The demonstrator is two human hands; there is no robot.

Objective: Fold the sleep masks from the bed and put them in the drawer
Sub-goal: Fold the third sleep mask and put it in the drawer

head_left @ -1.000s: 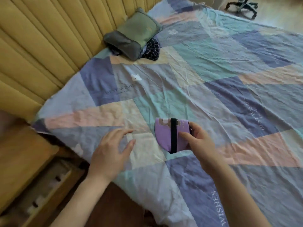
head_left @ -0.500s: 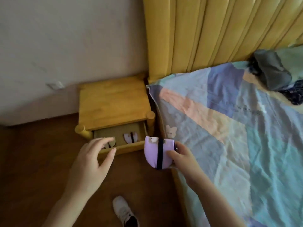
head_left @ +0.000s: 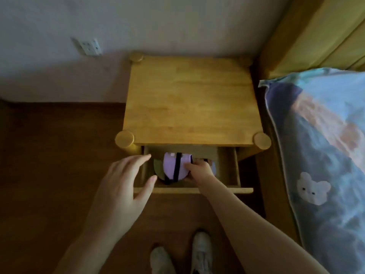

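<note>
A folded purple sleep mask (head_left: 171, 167) with a black strap is inside the open drawer (head_left: 227, 189) of the wooden nightstand (head_left: 189, 103). My right hand (head_left: 199, 171) grips its right side, down in the drawer. The mask lies over a green sleep mask (head_left: 158, 168), and another mask (head_left: 213, 167) peeks out behind my right hand. My left hand (head_left: 122, 186) hovers open above the drawer's left front corner, fingers spread, holding nothing.
The bed with a patchwork quilt (head_left: 320, 155) runs along the right, its yellow headboard (head_left: 320, 32) at the top right. A wall socket (head_left: 87, 46) is on the wall behind. My white shoes (head_left: 197, 254) stand on the brown floor below the drawer.
I have turned from the bed to the nightstand. My right hand carried the purple mask off the bed and down into the drawer; my left hand came along to the drawer's left edge.
</note>
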